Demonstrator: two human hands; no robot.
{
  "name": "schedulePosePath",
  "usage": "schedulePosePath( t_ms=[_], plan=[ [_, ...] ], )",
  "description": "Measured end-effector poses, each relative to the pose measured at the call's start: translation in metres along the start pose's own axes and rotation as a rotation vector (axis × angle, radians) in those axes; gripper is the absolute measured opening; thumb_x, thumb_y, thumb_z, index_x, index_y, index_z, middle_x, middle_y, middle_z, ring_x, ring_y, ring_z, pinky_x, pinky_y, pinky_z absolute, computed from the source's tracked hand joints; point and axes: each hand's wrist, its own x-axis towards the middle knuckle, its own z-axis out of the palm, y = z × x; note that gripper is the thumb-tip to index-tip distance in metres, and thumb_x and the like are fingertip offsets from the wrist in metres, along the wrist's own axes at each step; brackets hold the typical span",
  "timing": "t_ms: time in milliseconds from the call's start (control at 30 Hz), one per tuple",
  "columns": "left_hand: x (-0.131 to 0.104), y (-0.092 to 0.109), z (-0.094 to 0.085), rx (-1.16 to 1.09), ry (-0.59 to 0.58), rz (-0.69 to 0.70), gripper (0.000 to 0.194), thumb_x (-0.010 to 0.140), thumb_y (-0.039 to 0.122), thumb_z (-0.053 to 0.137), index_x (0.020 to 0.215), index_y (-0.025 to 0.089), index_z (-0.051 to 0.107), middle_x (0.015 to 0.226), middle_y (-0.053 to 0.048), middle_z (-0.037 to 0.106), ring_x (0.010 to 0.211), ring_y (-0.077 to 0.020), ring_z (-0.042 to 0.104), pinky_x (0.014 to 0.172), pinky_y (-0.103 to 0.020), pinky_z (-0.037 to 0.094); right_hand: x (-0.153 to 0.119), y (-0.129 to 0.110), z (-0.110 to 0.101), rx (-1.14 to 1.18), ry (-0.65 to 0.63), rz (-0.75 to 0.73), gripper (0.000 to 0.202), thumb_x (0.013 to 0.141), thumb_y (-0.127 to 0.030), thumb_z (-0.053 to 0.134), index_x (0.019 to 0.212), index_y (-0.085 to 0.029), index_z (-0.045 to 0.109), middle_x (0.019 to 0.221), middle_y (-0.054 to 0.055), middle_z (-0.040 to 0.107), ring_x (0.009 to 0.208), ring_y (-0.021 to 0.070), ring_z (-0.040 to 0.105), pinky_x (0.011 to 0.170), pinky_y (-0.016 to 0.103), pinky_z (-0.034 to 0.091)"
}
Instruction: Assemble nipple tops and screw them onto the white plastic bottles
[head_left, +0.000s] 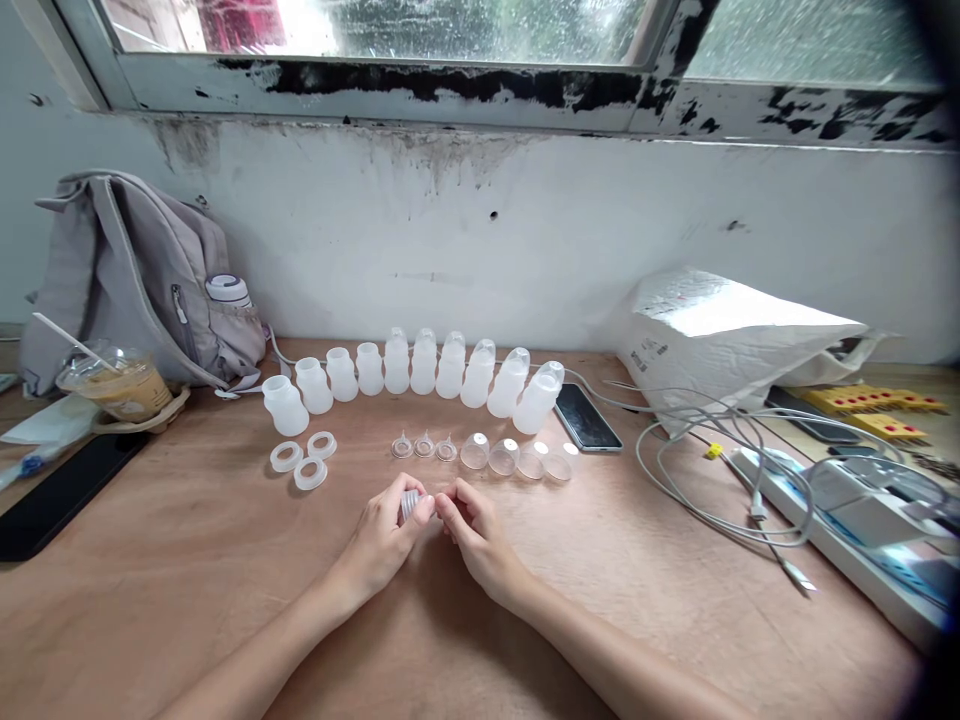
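Note:
My left hand (390, 530) is closed around a whitish ribbed screw ring (409, 504) of a baby bottle, just above the table. My right hand (474, 530) touches it from the right, thumb and fingers pinched together; what they grip is hidden. Beyond my hands lie three clear bottle teats (424, 446) and several clear dome caps (503, 458) in a row. Three loose white screw rings (310, 473) are to the left. Behind them, an arc of frosted baby bottles has several open-topped ones (286, 405) at left and several capped ones (450, 366) at right.
A phone (587, 418) lies right of the bottles, near white cables (675, 490), a power strip (840, 540) and a white bag (720, 340). At left are a grey backpack (142, 270), an iced drink cup (124, 385) and a black phone (64, 495). A wall stands behind.

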Motion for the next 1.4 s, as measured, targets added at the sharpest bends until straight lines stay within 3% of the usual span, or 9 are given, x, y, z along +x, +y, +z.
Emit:
schedulePosePath(
  t_ms=[267,367,467,567,700,833,967,1133,1400],
  plan=[
    [0.004,-0.006,-0.006,0.293,0.059,0.143,0.028,0.082,0.043,0.043,0.098,0.023,0.053,0.092,0.0,0.061,0.055,-0.0111,0.054,0.061,-0.025,0.043,0.005,0.006,0.002,0.158,0.06,0.063,0.028,0.084,-0.043,0.047,0.068,-0.019,0.046,0.058,-0.004,0.043,0.05,0.0099,0.04,0.046,0.022,0.033],
    [0.016,-0.011,-0.017,0.305,0.187,0.145,0.032,0.084,0.042,0.042,0.107,0.023,0.051,0.103,-0.003,0.06,0.055,-0.0106,0.057,0.062,-0.024,0.045,0.011,0.012,0.0,0.314,0.145,0.132,0.03,0.083,-0.044,0.047,0.066,-0.019,0.043,0.057,-0.006,0.041,0.044,0.0077,0.036,0.041,0.021,0.029],
    [0.044,-0.015,-0.037,0.389,0.32,0.157,0.033,0.084,0.035,0.043,0.114,0.022,0.048,0.098,-0.003,0.063,0.053,-0.011,0.057,0.063,-0.025,0.045,0.015,0.016,-0.001,0.415,0.192,0.166,0.031,0.082,-0.044,0.049,0.065,-0.019,0.041,0.06,-0.006,0.041,0.041,0.0058,0.036,0.038,0.02,0.027],
    [0.083,-0.015,-0.061,0.531,0.417,0.147,0.041,0.082,0.028,0.045,0.123,0.022,0.044,0.093,-0.003,0.065,0.07,-0.0169,0.062,0.071,-0.027,0.044,0.016,0.017,-0.001,0.444,0.193,0.169,0.03,0.081,-0.044,0.051,0.066,-0.018,0.043,0.061,-0.005,0.042,0.041,0.005,0.037,0.038,0.018,0.027],
    [0.129,-0.013,-0.083,0.667,0.437,0.032,0.047,0.082,0.027,0.045,0.128,0.022,0.039,0.088,-0.004,0.067,0.083,-0.0217,0.062,0.073,-0.029,0.045,0.015,0.018,-0.002,0.478,0.201,0.169,0.03,0.08,-0.043,0.052,0.066,-0.018,0.043,0.058,-0.006,0.041,0.04,0.005,0.037,0.037,0.018,0.028],
    [0.152,-0.017,-0.089,0.698,0.462,0.036,0.04,0.082,0.029,0.044,0.122,0.021,0.046,0.086,-0.006,0.067,0.085,-0.0245,0.061,0.074,-0.032,0.044,0.017,0.02,-0.004,0.54,0.201,0.181,0.031,0.079,-0.044,0.053,0.065,-0.018,0.043,0.057,-0.006,0.042,0.038,0.0045,0.036,0.036,0.018,0.026],
    [0.156,-0.025,-0.087,0.726,0.478,0.086,0.031,0.081,0.029,0.046,0.109,0.02,0.053,0.08,-0.005,0.064,0.079,-0.0239,0.061,0.071,-0.032,0.045,0.018,0.02,-0.005,0.585,0.196,0.196,0.032,0.076,-0.045,0.056,0.064,-0.018,0.043,0.057,-0.006,0.043,0.038,0.0044,0.036,0.036,0.018,0.027],
    [0.154,-0.035,-0.086,0.76,0.571,0.157,0.02,0.079,0.028,0.049,0.094,0.018,0.055,0.095,-0.008,0.054,0.08,-0.0225,0.057,0.071,-0.033,0.045,0.018,0.018,-0.005,0.6,0.193,0.198,0.033,0.074,-0.046,0.058,0.064,-0.018,0.044,0.056,-0.007,0.043,0.038,0.0045,0.036,0.035,0.018,0.027],
    [0.138,-0.049,-0.08,0.802,0.618,0.311,0.01,0.077,0.027,0.054,0.074,0.018,0.056,0.093,-0.008,0.047,0.093,-0.0248,0.05,0.082,-0.035,0.042,0.019,0.021,-0.005,0.589,0.181,0.179,0.031,0.076,-0.044,0.056,0.064,-0.018,0.044,0.055,-0.007,0.043,0.037,0.0043,0.035,0.035,0.018,0.028]
  ],
)
